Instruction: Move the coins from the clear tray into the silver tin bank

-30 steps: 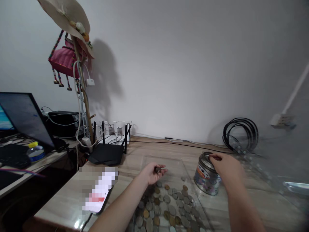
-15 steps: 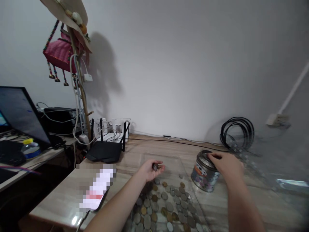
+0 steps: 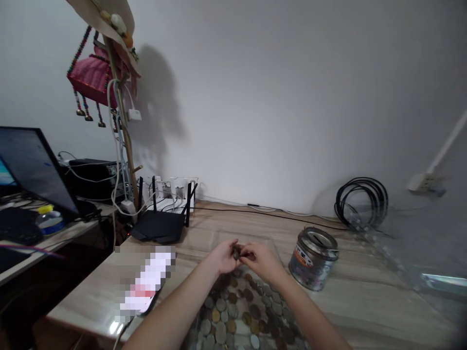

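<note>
My left hand [image 3: 223,256] is cupped above the table and holds a small stack of coins [image 3: 236,253]. My right hand [image 3: 260,258] has come up against it, its fingertips pinched on those coins. Below both hands lie several loose silver and brown coins [image 3: 237,311] spread on a clear plastic sheet [image 3: 251,239]. A round tin coin bank [image 3: 313,258] with a slotted lid stands to the right of my hands, untouched.
A phone [image 3: 146,284] lies at the left front of the wooden table [image 3: 365,296]. A black router [image 3: 159,224] and a power strip sit at the back left, a coil of black cable [image 3: 361,200] at the back right. A monitor [image 3: 32,170] and bottle stand on a lower desk.
My right hand left the slot of the tin and moved left to meet my left hand at the coins. My left hand stayed where it was.
</note>
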A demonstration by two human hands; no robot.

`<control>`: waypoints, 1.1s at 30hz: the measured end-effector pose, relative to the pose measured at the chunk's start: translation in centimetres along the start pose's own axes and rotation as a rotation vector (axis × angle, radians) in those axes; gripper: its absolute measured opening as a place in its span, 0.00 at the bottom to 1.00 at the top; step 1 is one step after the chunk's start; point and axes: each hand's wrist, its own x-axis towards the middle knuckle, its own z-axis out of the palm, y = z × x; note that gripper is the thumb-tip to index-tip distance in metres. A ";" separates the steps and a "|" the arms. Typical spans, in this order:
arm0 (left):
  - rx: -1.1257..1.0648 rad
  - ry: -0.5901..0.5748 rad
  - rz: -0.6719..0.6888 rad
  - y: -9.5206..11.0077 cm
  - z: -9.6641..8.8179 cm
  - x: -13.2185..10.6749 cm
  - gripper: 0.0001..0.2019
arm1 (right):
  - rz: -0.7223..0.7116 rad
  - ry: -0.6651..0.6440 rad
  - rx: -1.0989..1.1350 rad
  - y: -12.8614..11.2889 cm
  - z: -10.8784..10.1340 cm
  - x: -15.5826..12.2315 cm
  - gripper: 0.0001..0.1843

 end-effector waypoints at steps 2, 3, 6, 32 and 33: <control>0.024 0.017 -0.013 -0.1 0.2 -0.1 0.13 | 0.056 -0.021 -0.019 0.4 -0.2 0.0 0.10; 0.033 0.029 -0.018 -0.2 0.3 -0.2 0.12 | 0.065 -0.032 -0.041 0.5 -0.4 0.0 0.11; 0.051 0.050 -0.030 -0.2 0.6 -0.5 0.10 | 0.090 -0.031 -0.115 0.8 -0.8 0.0 0.14; 0.027 0.099 0.026 0.3 -0.3 -0.3 0.17 | 0.759 0.524 -0.471 5.5 -12.8 -5.1 0.12; 0.019 0.102 0.025 0.3 -0.3 -0.3 0.17 | 0.768 0.555 -0.454 5.5 -12.8 -5.1 0.12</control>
